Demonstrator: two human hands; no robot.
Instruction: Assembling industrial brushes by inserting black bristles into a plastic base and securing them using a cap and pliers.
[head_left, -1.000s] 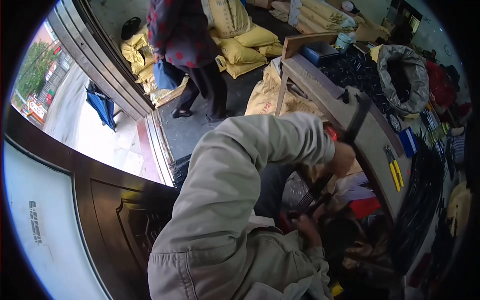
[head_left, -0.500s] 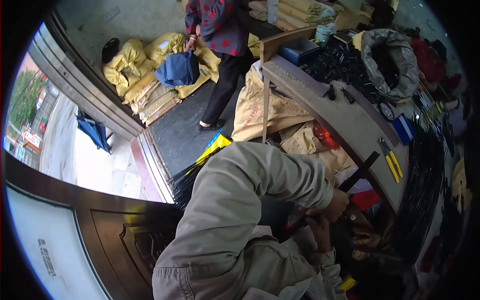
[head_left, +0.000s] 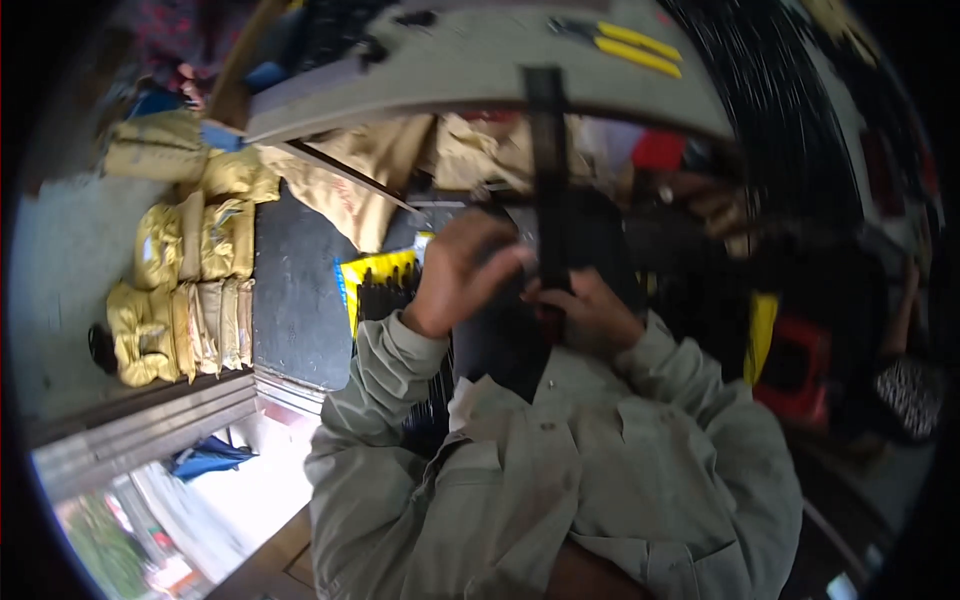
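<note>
A long flat black strip (head_left: 548, 170) stands nearly upright in front of my chest. My right hand (head_left: 598, 312) is closed on its lower end, thumb and fingers against it. To the left of the strip, my left hand (head_left: 465, 270) is raised, its thumb pointing toward the strip with a small gap between them. Motion smears its fingers, so whether they pinch something small cannot be made out. Beneath the hands lies a dark surface over my lap. A yellow piece and a bundle of thin black rods (head_left: 385, 290) stand beside my left forearm.
Ahead is a workbench (head_left: 400, 95) bearing yellow-handled pliers (head_left: 635, 48) and a heap of long black rods (head_left: 770, 110). Brown sacks (head_left: 345, 175) sit under it. Yellow packages (head_left: 150, 330) line the left wall near a doorway. A red plastic item (head_left: 795, 370) is at right.
My view has swung to the right. My left hand has come off the black strip, which now stands more upright. The other person, seen walking with a blue bag, is now a blur at upper left.
</note>
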